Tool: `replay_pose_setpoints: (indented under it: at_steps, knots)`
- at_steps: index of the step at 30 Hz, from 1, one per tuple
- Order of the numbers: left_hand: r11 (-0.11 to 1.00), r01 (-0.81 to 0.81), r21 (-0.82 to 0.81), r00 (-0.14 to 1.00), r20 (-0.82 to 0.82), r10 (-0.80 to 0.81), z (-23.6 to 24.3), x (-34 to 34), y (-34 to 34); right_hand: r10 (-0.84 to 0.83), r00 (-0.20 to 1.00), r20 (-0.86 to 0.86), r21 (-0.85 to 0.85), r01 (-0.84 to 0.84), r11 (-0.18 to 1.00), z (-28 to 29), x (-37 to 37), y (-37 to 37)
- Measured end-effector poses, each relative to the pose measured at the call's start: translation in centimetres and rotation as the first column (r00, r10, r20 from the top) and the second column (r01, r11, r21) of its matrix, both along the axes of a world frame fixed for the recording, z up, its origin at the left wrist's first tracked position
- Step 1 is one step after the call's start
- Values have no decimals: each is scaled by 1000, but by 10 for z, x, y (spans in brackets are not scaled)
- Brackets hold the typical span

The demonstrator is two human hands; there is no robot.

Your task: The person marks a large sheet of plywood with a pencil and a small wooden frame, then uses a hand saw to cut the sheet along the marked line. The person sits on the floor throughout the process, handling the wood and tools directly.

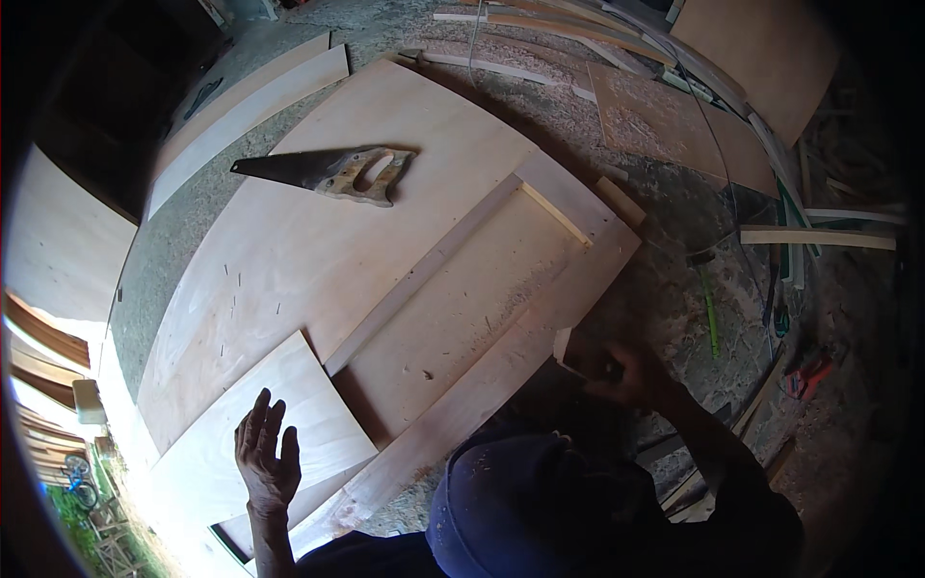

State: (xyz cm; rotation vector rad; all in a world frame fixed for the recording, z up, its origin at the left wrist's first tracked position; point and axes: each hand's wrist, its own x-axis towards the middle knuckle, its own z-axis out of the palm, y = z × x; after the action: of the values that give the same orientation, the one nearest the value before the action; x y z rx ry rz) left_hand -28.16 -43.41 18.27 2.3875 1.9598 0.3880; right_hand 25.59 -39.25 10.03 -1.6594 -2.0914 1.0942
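Observation:
My left hand (267, 455) is over a smaller pale plywood piece (323, 424), its fingers stretched and apart and nothing in its grip. I cannot tell whether the palm touches the wood. In the shade beyond the near right edge of the large plywood panel (385, 125), my right hand (626, 378) has its fingers curled round a small pale piece of wood (568, 349). Wooden strips (424, 275) frame a shallow recess on the panel, with sawdust and chips inside. The smaller plywood piece covers the recess's near left end.
A handsaw (361, 175) lies on the panel, with several loose nails (231, 308) nearer me. On the floor to the right are a green-handled tool (710, 313) and a red object (809, 376). Long boards (260, 111) lie far left; strips and sheets crowd the far right.

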Motion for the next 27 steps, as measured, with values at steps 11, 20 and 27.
replay_pose_setpoints:
  at_steps: [11, 20, 27]
  knots:
    - [997, 48, -68, 999, -3, -48, 7, 12, 7, 65, 980, 187, 18, -70, 997, -52, -147, 158]
    - [996, -3, -95, 999, 43, 7, -2, -1, -1, -34, 985, 167, 173, 4, 985, 12, -90, 113]
    - [997, -26, -67, 983, 179, 37, -21, -17, 0, -207, 899, 385, 182, 146, 972, 43, 33, 4]
